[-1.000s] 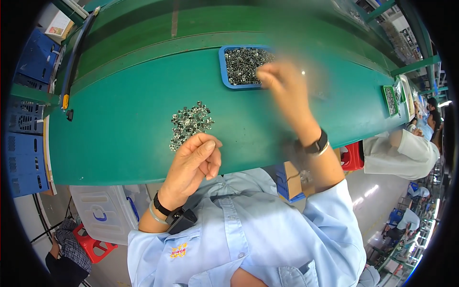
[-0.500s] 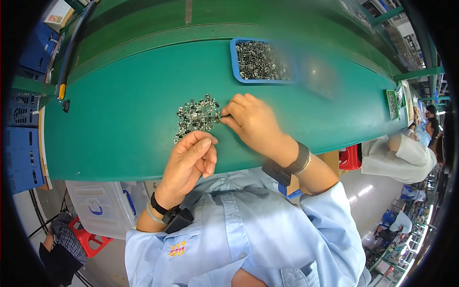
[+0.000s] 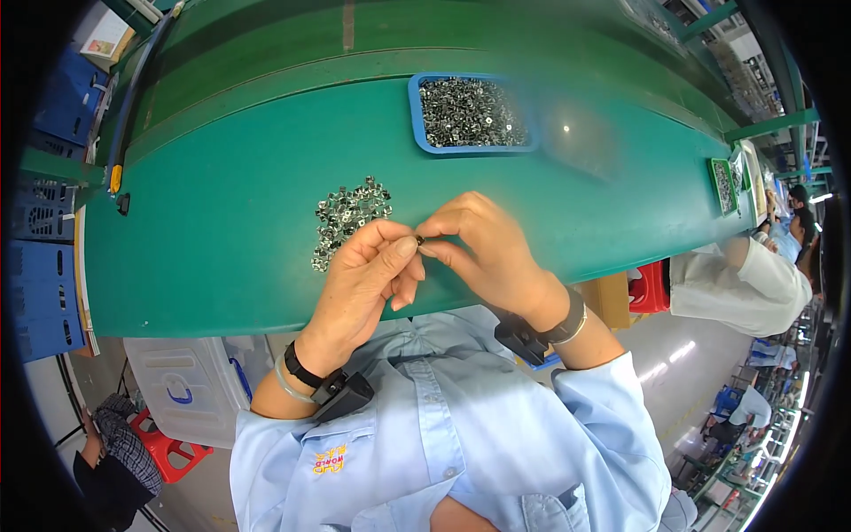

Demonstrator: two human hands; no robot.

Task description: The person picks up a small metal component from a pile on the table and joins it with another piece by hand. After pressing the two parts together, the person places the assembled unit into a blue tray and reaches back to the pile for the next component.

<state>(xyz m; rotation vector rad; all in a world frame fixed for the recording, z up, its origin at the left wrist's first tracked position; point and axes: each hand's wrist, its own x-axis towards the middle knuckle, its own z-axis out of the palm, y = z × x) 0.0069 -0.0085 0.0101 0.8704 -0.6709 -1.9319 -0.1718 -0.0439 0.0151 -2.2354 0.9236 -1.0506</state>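
Head view, work done: we judge the small pile of metal parts (image 3: 347, 217) on the green desk (image 3: 222, 257) to be the pieces already handled; it lies just beyond our left hand (image 3: 365, 277).
Head view, work left: the blue tray (image 3: 414, 106) at the far edge of the desk is full of loose metal parts, so we reckon most of the job remains.
Head view, piece in hand: a tiny dark part (image 3: 419, 239) sits between our two hands, above the near edge of the desk.
Left grip: thumb and forefinger pinched closed on the tiny dark part, other fingers curled under.
Right grip: our right hand (image 3: 487, 253) meets it from the other side, fingertips closed on the same piece, wrist bent inward.
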